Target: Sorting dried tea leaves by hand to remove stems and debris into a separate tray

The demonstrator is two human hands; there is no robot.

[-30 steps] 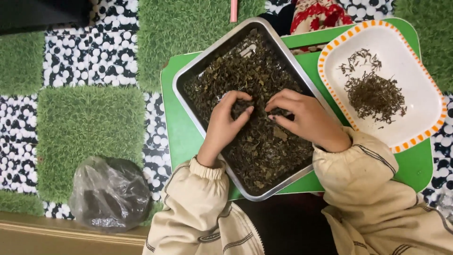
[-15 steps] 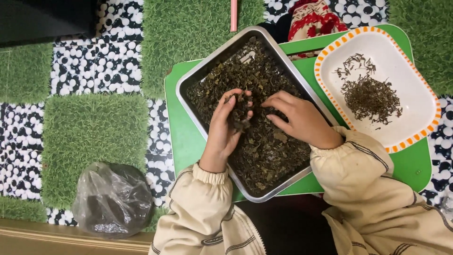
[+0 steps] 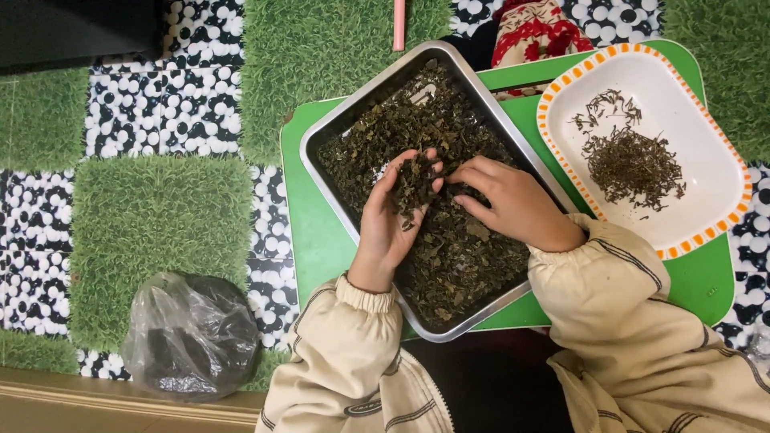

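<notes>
A metal tray (image 3: 321, 132) full of dark dried leaves (image 3: 465, 256) lies tilted on a green board (image 3: 309, 240). My left hand (image 3: 389, 220) is cupped, palm up, over the tray's middle and holds a small clump of leaves (image 3: 415, 183). My right hand (image 3: 513, 200) rests on the leaves just to the right, its fingertips touching the clump's edge. Both sleeves are cream with thin dark stripes. A white dish with an orange-dashed rim (image 3: 722, 152) sits at the right of the board and holds a smaller heap of thin dark stems (image 3: 630, 164).
The floor covering is patches of green artificial grass (image 3: 160, 232) and black-and-white pebble pattern (image 3: 164, 108). A dark-filled clear plastic bag (image 3: 192, 337) lies at the lower left. Red-and-white patterned cloth (image 3: 533, 32) and a pink stick (image 3: 399, 24) are at the top.
My left hand has turned palm up and lifted a clump of leaves out of the tray. My right hand's fingers have moved in beside that clump.
</notes>
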